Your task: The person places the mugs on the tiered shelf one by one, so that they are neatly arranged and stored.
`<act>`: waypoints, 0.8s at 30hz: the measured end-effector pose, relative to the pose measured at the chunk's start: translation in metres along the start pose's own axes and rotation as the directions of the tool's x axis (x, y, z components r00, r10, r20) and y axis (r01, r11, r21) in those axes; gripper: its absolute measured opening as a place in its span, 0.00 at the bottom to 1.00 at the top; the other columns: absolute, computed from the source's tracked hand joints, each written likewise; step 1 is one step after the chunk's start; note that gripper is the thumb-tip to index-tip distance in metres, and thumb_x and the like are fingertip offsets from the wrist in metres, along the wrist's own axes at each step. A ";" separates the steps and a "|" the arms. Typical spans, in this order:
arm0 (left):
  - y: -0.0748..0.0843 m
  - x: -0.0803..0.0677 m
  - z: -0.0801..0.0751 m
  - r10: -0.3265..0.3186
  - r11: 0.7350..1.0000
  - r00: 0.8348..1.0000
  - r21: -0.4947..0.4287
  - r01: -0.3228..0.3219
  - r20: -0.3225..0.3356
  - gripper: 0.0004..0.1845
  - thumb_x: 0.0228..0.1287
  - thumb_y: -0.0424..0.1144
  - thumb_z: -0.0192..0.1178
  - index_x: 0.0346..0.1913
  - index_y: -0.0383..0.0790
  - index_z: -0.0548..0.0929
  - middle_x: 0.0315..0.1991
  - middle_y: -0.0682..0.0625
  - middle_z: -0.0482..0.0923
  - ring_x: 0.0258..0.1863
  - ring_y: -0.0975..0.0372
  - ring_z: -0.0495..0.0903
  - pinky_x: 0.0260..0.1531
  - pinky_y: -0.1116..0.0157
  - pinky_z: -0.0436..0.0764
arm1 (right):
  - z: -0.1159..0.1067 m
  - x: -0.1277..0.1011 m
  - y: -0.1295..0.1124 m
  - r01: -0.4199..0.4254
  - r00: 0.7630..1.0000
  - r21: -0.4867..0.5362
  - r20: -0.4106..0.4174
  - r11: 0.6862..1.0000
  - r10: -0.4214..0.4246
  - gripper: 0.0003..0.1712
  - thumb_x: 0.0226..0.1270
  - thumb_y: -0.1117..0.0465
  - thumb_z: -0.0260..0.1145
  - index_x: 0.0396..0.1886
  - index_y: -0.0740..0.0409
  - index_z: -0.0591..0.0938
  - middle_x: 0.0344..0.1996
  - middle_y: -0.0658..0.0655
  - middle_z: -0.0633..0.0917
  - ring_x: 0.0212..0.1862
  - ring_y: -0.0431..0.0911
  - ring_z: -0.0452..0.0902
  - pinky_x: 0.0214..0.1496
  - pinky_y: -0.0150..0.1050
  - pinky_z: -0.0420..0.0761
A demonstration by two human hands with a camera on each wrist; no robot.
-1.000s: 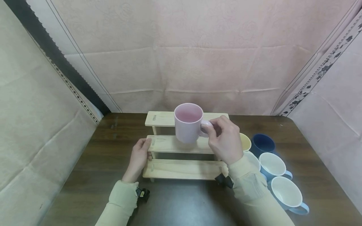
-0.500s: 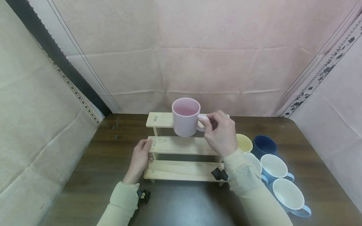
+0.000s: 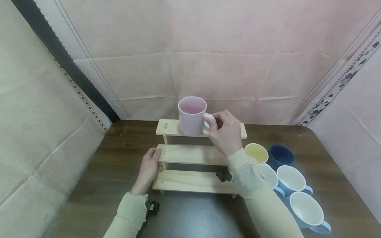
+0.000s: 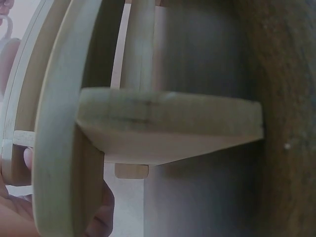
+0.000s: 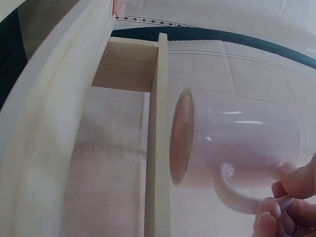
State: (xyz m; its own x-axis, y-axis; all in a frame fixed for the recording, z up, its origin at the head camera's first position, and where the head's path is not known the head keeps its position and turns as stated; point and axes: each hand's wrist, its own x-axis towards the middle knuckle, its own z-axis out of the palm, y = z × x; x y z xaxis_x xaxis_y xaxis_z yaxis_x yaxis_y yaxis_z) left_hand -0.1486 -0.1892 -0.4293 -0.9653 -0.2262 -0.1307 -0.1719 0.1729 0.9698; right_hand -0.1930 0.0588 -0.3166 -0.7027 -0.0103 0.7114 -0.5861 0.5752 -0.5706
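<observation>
Left hand: the left hand (image 3: 148, 168) grips the left end of the middle step of the wooden stepped rack (image 3: 193, 154), thumb on top and fingers curled under the board; the left wrist view shows fingertips (image 4: 101, 207) beneath the wood.
Rack: one rack of pale wood with three steps, standing on the dark wooden table (image 3: 89, 185) near the middle, its top step towards the table's far edge.
Cups at the right: five cups clustered by the table's right edge, just right of the rack: a light blue cup (image 3: 308, 211) nearest the front edge, a second light blue cup (image 3: 293, 180), a white-lined cup (image 3: 269, 178) partly hidden by the right sleeve, a yellow cup (image 3: 256, 152) and a dark blue cup (image 3: 280, 156) farthest back.
Right hand: the right hand (image 3: 225, 132) pinches the handle of the pink mug (image 3: 191, 115) between thumb and curled fingers (image 5: 269, 222).
Pink mug: one plain pale pink cylindrical mug with a glossy wall and a looped handle, upright and open upward.
Mug position: at the top step, left of its middle, with its base at the board; the handle points right into the grip, so the body lies just left of the fingers.
Backdrop: pink cloth (image 3: 208, 59) hangs behind the table's far edge.
</observation>
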 end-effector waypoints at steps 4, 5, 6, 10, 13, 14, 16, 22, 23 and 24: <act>0.000 -0.001 0.001 -0.003 1.000 1.000 -0.007 0.003 -0.003 0.21 0.77 0.50 0.46 0.54 0.34 0.73 0.27 0.49 0.70 0.20 0.60 0.71 0.22 0.67 0.74 | 0.004 0.001 0.002 -0.003 1.000 -0.006 0.001 1.000 0.003 0.09 0.60 0.62 0.71 0.29 0.65 0.83 0.24 0.57 0.78 0.26 0.47 0.74 0.28 0.39 0.73; 0.000 -0.001 0.001 0.000 1.000 1.000 -0.010 0.000 -0.004 0.20 0.77 0.50 0.46 0.54 0.34 0.73 0.26 0.49 0.70 0.20 0.60 0.71 0.22 0.67 0.73 | 0.005 0.001 0.002 -0.009 1.000 -0.006 0.001 1.000 0.009 0.09 0.60 0.62 0.71 0.28 0.65 0.83 0.24 0.57 0.78 0.26 0.47 0.74 0.28 0.40 0.73; 0.000 -0.001 0.001 0.003 1.000 1.000 -0.010 -0.003 -0.003 0.20 0.77 0.49 0.46 0.54 0.34 0.73 0.26 0.49 0.70 0.20 0.60 0.71 0.22 0.67 0.73 | 0.006 0.001 0.003 -0.012 1.000 -0.008 0.001 1.000 0.012 0.09 0.60 0.62 0.71 0.28 0.65 0.83 0.24 0.57 0.78 0.26 0.47 0.74 0.28 0.39 0.74; 0.002 -0.003 0.001 0.011 1.000 1.000 -0.012 -0.011 0.002 0.21 0.77 0.49 0.46 0.54 0.33 0.73 0.26 0.49 0.70 0.20 0.60 0.71 0.22 0.67 0.73 | 0.010 0.001 0.004 -0.030 1.000 -0.006 -0.004 1.000 0.029 0.08 0.59 0.63 0.72 0.28 0.65 0.83 0.24 0.56 0.78 0.26 0.47 0.74 0.28 0.39 0.73; 0.001 -0.003 0.001 0.010 1.000 1.000 -0.014 -0.010 0.001 0.20 0.77 0.49 0.46 0.54 0.33 0.73 0.26 0.49 0.70 0.20 0.60 0.71 0.22 0.67 0.73 | 0.012 0.001 0.005 -0.041 0.999 -0.011 -0.004 0.999 0.041 0.09 0.60 0.62 0.72 0.29 0.65 0.83 0.24 0.56 0.78 0.26 0.47 0.74 0.29 0.39 0.73; 0.001 -0.003 0.001 0.011 1.000 1.000 -0.015 -0.011 -0.001 0.20 0.77 0.49 0.46 0.54 0.33 0.73 0.26 0.49 0.70 0.20 0.59 0.71 0.22 0.67 0.73 | 0.013 0.001 0.005 -0.046 0.999 -0.011 -0.003 0.999 0.046 0.09 0.60 0.62 0.72 0.29 0.65 0.83 0.24 0.56 0.78 0.26 0.47 0.75 0.29 0.39 0.74; 0.001 -0.003 0.001 0.012 1.000 1.000 -0.016 -0.012 -0.002 0.20 0.77 0.49 0.46 0.53 0.33 0.73 0.25 0.49 0.70 0.20 0.59 0.71 0.22 0.67 0.73 | 0.014 0.002 0.005 -0.051 0.999 -0.011 0.000 0.999 0.051 0.09 0.60 0.62 0.72 0.29 0.65 0.83 0.25 0.56 0.79 0.27 0.47 0.75 0.30 0.39 0.74; 0.000 -0.002 0.001 0.018 1.000 1.000 -0.009 -0.018 -0.001 0.20 0.77 0.49 0.46 0.53 0.33 0.73 0.25 0.49 0.69 0.20 0.59 0.71 0.22 0.66 0.73 | 0.017 0.003 0.005 -0.056 0.998 -0.006 0.014 0.998 0.056 0.09 0.61 0.62 0.72 0.30 0.65 0.84 0.26 0.57 0.79 0.27 0.47 0.75 0.30 0.38 0.75; 0.000 -0.002 0.001 0.019 1.000 1.000 -0.008 -0.019 0.000 0.21 0.77 0.50 0.46 0.53 0.33 0.73 0.25 0.48 0.69 0.20 0.59 0.71 0.22 0.66 0.73 | 0.018 0.003 0.005 -0.058 0.998 -0.007 0.015 0.998 0.058 0.09 0.61 0.62 0.72 0.31 0.65 0.84 0.26 0.57 0.79 0.27 0.47 0.75 0.30 0.38 0.75; 0.000 -0.002 0.001 0.021 1.000 1.000 -0.007 -0.021 0.000 0.21 0.77 0.50 0.46 0.53 0.34 0.73 0.25 0.48 0.69 0.20 0.59 0.71 0.22 0.66 0.73 | 0.018 0.004 0.005 -0.058 0.998 -0.008 0.015 0.998 0.058 0.09 0.61 0.61 0.71 0.31 0.65 0.84 0.26 0.57 0.79 0.27 0.47 0.75 0.30 0.38 0.75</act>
State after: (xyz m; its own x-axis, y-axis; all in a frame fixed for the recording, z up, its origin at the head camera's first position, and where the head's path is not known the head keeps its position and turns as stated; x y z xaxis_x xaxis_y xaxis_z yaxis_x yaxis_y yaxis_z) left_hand -0.1470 -0.1879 -0.4287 -0.9685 -0.2230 -0.1106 -0.1505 0.1708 0.9737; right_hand -0.2058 0.0465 -0.3243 -0.7415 0.0102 0.6709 -0.5417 0.5810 -0.6075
